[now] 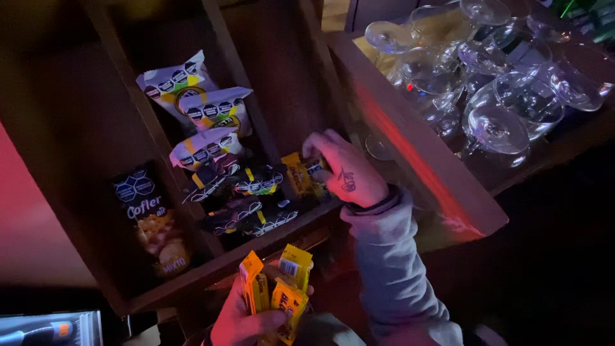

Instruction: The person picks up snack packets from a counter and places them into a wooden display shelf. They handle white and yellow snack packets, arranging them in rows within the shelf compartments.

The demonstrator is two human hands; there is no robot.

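Hands stocking snack bars into a dark wooden shelf (pixel 282 240).

The right hand (pixel 343 168) is inside the shelf's middle bay, fingers closed on a yellow-and-black bar (pixel 296 173) at the right end of the dark wrapped bars (pixel 253 202). The left hand (pixel 246 317), just below the shelf's front edge, grips three yellow bars (pixel 282 288) fanned upright. White packets (pixel 198 102) lie deeper in that bay. Wine glasses (pixel 487 77) crowd the ledge right of the shelf; a careless elbow could likely knock one over.
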